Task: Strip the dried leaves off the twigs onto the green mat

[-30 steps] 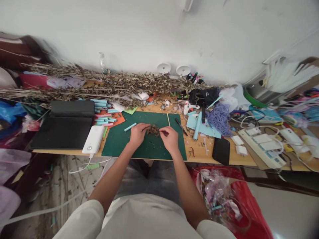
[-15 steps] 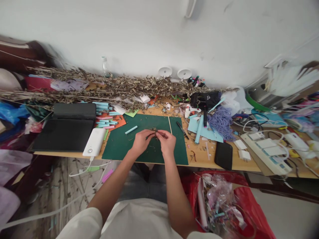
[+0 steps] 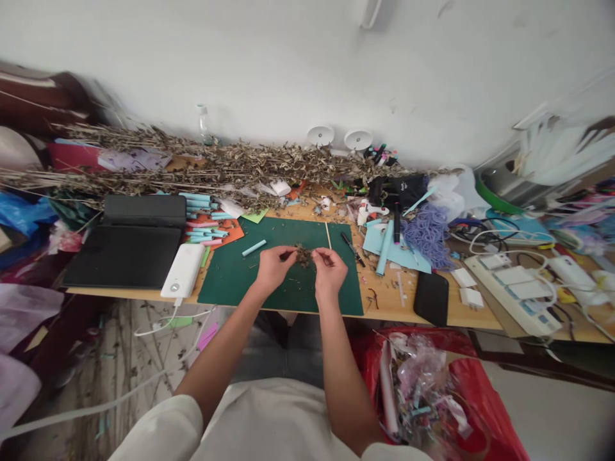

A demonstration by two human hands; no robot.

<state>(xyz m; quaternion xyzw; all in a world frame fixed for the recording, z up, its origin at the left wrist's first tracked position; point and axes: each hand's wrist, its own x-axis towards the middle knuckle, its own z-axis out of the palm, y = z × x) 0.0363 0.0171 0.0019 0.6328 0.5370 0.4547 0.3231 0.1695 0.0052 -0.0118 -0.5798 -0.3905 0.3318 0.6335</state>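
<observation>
A small heap of crumbled dried leaves (image 3: pixel 303 256) lies on the green cutting mat (image 3: pixel 230 282), between my two hands. On its left side, my left hand (image 3: pixel 275 267) has thumb and fingers pinched together at the edge of the leaves. My right hand (image 3: pixel 330 274) is pinched closed just to the right of the heap; what its fingertips hold is too small to make out. Loose leaf crumbs are scattered around below the heap. A light blue paper tube (image 3: pixel 254 248) rests on the mat beyond my left hand, and a thin pale stick (image 3: pixel 328 235) lies beyond my right.
Long dried stems (image 3: pixel 269 163) line the table's back. Left are a black tablet case (image 3: pixel 127 256), a white power bank (image 3: pixel 182 270) and rolled paper tubes (image 3: pixel 198 203). Right are a pen (image 3: pixel 353 248), purple yarn (image 3: pixel 425 237), a phone (image 3: pixel 431 299) and a power strip (image 3: pixel 516 294). A red bag (image 3: pixel 490 397) stands below.
My hands were together at the leaves with fingertips meeting. Now they are apart, the right one shifted rightward, and the heap of leaves shows between them.
</observation>
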